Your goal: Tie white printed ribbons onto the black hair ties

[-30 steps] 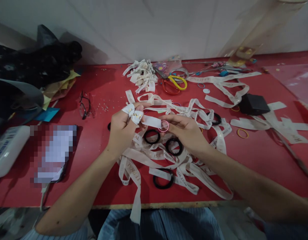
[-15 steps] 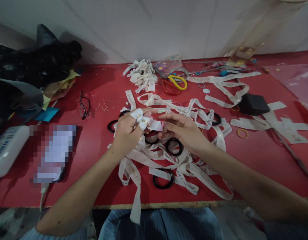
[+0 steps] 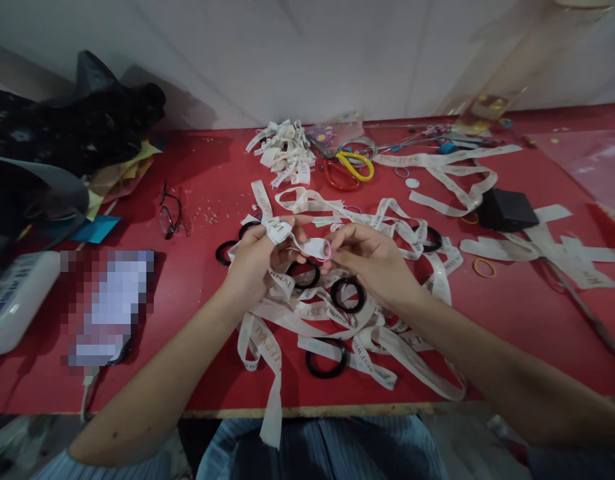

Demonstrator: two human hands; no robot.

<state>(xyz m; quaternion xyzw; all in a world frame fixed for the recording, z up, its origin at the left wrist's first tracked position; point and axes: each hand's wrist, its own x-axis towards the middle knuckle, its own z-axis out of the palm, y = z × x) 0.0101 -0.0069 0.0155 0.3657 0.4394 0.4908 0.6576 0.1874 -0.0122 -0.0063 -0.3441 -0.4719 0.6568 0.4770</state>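
My left hand [image 3: 260, 257] is closed on a white printed ribbon [image 3: 278, 230], bunched and looped over its thumb side. A short stretch of that ribbon runs across to a small pink elastic band [image 3: 328, 250]. The fingertips of my right hand [image 3: 370, 257] pinch this band at its right side. Under both hands lie tangled lengths of white printed ribbon [image 3: 287, 320], with several black rings among them. One black ring [image 3: 348, 294] sits just below my right hand, another black ring [image 3: 326, 358] closer to the table's front edge.
Yellow-and-red-handled scissors [image 3: 354, 165] lie at the back beside a heap of ribbon pieces [image 3: 287, 150]. A black block [image 3: 507, 209] stands to the right. At left are eyeglasses [image 3: 170, 212], a blurred-out phone [image 3: 112, 307] with a cable, and a white box [image 3: 22, 300].
The ribbon between my hands has been drawn out, and the pink band now shows at its right end. My right fingers have curled in around the band.
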